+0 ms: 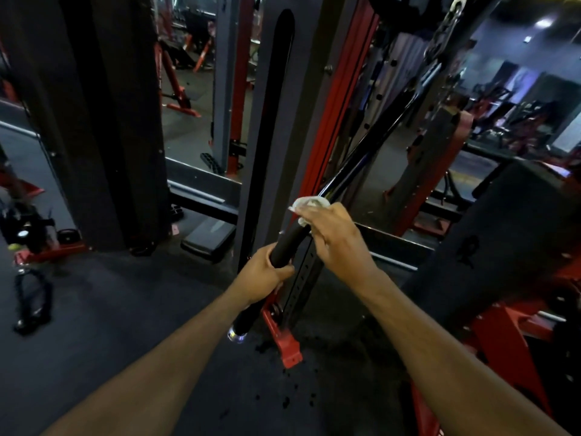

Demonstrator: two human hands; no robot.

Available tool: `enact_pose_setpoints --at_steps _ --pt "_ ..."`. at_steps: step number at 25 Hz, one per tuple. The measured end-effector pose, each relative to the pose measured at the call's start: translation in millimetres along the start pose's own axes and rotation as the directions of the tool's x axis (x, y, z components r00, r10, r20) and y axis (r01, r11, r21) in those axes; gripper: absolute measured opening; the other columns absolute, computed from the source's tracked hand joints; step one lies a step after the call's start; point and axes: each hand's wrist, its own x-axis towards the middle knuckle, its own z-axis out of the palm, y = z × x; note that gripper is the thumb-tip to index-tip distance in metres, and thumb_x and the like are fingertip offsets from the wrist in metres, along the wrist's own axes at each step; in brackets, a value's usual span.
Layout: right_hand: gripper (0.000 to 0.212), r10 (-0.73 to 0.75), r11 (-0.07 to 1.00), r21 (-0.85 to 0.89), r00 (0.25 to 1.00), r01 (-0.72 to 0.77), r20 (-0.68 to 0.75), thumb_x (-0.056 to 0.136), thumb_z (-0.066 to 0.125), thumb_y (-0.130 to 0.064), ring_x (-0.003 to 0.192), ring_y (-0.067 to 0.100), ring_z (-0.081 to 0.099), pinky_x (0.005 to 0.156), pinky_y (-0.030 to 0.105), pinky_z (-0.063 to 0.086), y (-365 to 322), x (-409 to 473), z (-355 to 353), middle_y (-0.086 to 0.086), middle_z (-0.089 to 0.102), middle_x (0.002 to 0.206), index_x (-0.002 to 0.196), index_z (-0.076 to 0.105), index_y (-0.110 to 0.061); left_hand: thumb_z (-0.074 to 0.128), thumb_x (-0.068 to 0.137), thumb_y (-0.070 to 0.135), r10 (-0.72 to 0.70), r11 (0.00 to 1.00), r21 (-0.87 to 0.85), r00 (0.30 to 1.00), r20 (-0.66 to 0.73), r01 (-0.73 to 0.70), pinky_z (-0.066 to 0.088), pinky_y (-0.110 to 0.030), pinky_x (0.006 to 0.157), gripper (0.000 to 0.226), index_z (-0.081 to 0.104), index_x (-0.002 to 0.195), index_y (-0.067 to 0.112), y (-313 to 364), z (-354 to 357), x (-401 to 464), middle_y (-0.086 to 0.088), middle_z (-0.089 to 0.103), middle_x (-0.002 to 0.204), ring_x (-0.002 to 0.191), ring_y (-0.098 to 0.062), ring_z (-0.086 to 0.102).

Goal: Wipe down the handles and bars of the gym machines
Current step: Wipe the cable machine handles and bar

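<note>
White cloth [309,205] is bunched under the fingers of the right hand [333,243], which wraps it around the long bar [371,152] just above the black foam grip [287,243]. The left hand [262,278] curls tightly around the lower part of that grip, thumb across the front. The bar slants from its shiny metal end cap [237,333] near the floor, up to the right, to a chain [445,29] hanging at the top. Behind the hands stands a red upright post [338,99] with a row of holes, bolted to a red foot [290,349] on the dark rubber floor [110,309]. A black padded seat [503,234] sits to the right.
</note>
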Motion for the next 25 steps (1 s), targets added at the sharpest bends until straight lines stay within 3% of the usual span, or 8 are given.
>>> enact_pose_setpoints --at_steps 3,6,7,11,16,18,22,25 --pt "0.038 -0.008 1.0 -0.013 0.999 0.007 -0.044 0.092 0.063 0.005 0.091 0.012 0.052 0.089 0.021 0.049 10 13 -13 -0.005 0.062 0.131 0.128 0.065 -0.008 0.066 0.089 -0.002 -0.021 1.0 0.014 1.0 -0.013 0.021 0.045 -0.033 0.054 0.012 0.055 0.092 0.002 0 -4 0 -0.004 0.051 0.06 0.051 -0.018 0.051" --pt "0.037 0.184 0.983 0.034 0.968 -0.181 -0.172 0.092 0.061 0.004 0.092 0.012 0.053 0.088 0.022 0.049 14 23 -19 -0.004 0.065 0.12 0.127 0.066 -0.008 0.066 0.09 -0.002 -0.025 0.999 0.036 1.0 -0.002 0.025 0.047 -0.032 0.053 0.014 0.054 0.097 -0.004 3 -6 -2 -0.008 0.052 0.063 0.053 -0.02 0.052" --pt "0.037 0.183 0.983 0.028 0.971 -0.181 -0.156 0.092 0.06 0.005 0.097 0.015 0.054 0.091 0.023 0.049 8 21 -11 0.002 0.066 0.123 0.126 0.066 -0.007 0.065 0.09 -0.003 -0.026 0.999 0.028 1.0 -0.001 0.026 0.047 -0.031 0.052 0.012 0.054 0.096 -0.004 4 -7 -3 -0.007 0.052 0.063 0.052 -0.019 0.052" --pt "0.04 -0.075 0.994 -0.066 0.991 0.083 0.109 0.091 0.058 0.006 0.12 0.025 0.055 0.1 0.033 0.051 -2 12 1 0.008 0.06 0.138 0.13 0.063 -0.005 0.063 0.09 -0.007 -0.022 1.0 0.002 1.0 0.009 0.022 0.046 -0.032 0.052 0.015 0.056 0.09 0.006 8 -10 -5 0.0 0.052 0.059 0.051 -0.015 0.052" --pt "0.037 0.132 0.985 -0.093 0.982 -0.145 -0.132 0.094 0.055 0.004 0.096 0.02 0.055 0.095 0.033 0.05 29 39 -29 0.006 0.063 0.134 0.129 0.064 -0.007 0.065 0.09 -0.003 -0.047 0.999 0.027 0.999 0.025 0.046 0.047 -0.033 0.053 0.016 0.056 0.087 0.011 9 -11 -6 -0.007 0.053 0.06 0.053 -0.024 0.051" --pt "0.041 0.102 0.99 -0.087 0.987 -0.113 -0.124 0.091 0.059 0.008 0.101 0.02 0.053 0.098 0.033 0.049 11 28 -13 0.009 0.063 0.135 0.13 0.064 -0.004 0.064 0.09 -0.004 -0.05 0.999 0.01 0.998 0.035 0.05 0.047 -0.033 0.052 0.015 0.056 0.089 0.01 7 -12 -7 -0.007 0.053 0.061 0.052 -0.024 0.051" --pt "0.044 -0.066 0.996 -0.06 0.997 0.068 0.032 0.09 0.059 0.008 0.111 0.02 0.054 0.102 0.03 0.047 6 17 -6 0.009 0.06 0.139 0.132 0.062 -0.004 0.063 0.09 -0.005 -0.049 0.999 -0.016 0.998 0.05 0.05 0.047 -0.033 0.051 0.015 0.056 0.09 0.009 7 -18 -4 -0.008 0.052 0.061 0.051 -0.022 0.05" --pt "0.046 0.013 0.993 -0.121 0.999 -0.016 -0.029 0.09 0.053 0.01 0.108 0.015 0.054 0.101 0.027 0.044 37 43 -27 0.007 0.061 0.138 0.132 0.063 -0.007 0.063 0.089 -0.003 -0.067 0.998 0.0 0.996 0.059 0.067 0.046 -0.033 0.053 0.015 0.056 0.089 0.01 9 -19 -6 -0.009 0.052 0.063 0.051 -0.021 0.05"
